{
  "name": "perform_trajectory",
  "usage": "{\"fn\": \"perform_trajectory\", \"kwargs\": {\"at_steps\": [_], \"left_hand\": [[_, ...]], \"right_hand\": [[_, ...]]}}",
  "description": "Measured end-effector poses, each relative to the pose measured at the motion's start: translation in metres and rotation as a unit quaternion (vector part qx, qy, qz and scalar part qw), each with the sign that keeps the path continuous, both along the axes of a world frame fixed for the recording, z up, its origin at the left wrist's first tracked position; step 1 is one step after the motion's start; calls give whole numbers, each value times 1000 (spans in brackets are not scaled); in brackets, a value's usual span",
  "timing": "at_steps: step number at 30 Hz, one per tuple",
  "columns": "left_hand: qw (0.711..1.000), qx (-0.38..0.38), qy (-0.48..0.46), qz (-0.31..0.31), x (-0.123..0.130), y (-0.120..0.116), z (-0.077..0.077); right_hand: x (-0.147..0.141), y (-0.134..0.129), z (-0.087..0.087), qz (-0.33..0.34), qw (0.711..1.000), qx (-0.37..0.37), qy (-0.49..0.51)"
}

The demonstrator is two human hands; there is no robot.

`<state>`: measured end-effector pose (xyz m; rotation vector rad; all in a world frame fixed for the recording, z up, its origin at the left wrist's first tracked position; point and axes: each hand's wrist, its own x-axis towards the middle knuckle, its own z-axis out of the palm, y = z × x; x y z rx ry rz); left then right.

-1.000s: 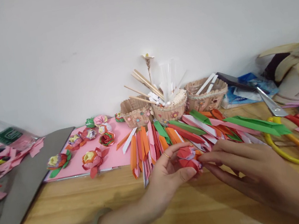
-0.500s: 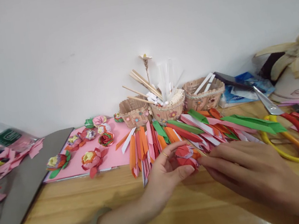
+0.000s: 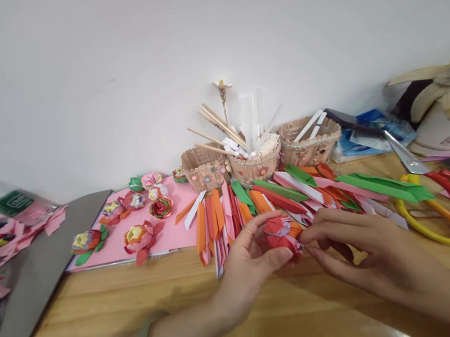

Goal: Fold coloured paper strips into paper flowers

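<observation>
Between the thumb and fingers of my left hand [image 3: 250, 258] sits a folded paper flower [image 3: 281, 236], red and pink with orange at its right side. My right hand [image 3: 362, 255] is at the flower's right edge, thumb and forefinger pinched close together. Something thin shows at those fingertips, too small to name. Just behind both hands lie folded paper strips [image 3: 218, 218] in orange, pink, white, red and green. Finished-looking paper flowers [image 3: 140, 239] rest on a pink sheet [image 3: 183, 229] to the left.
Three decorated baskets [image 3: 257, 169] stand against the wall, the middle one with sticks and cotton swabs. Scissors [image 3: 431, 204] with red and yellow handles lie at right, near a blue packet [image 3: 376, 127] and a banana peel [image 3: 428, 79]. A plastic bottle [image 3: 7, 197] and pink scraps are at left.
My right hand has turned and opened out a little, its thumb now seen below the forefinger at the flower's edge. My left hand keeps the flower in nearly the same place.
</observation>
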<state>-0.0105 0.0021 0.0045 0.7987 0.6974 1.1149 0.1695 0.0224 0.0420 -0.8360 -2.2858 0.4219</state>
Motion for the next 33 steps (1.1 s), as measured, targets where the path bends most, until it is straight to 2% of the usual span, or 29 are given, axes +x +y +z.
{"fn": "perform_trajectory", "kwargs": {"at_steps": [8, 13, 21, 33], "left_hand": [[1000, -3, -11, -24, -1, 0, 0], [999, -7, -25, -25, 0, 0, 1], [1000, 12, -8, -22, 0, 1, 0], [999, 32, 36, -8, 1, 0, -5]], "right_hand": [[0, 2, 6, 23, 998, -45, 33], [-1, 2, 4, 12, 999, -22, 41], [-3, 0, 2, 7, 998, 55, 28], [1, 0, -3, 8, 999, 47, -8]]}}
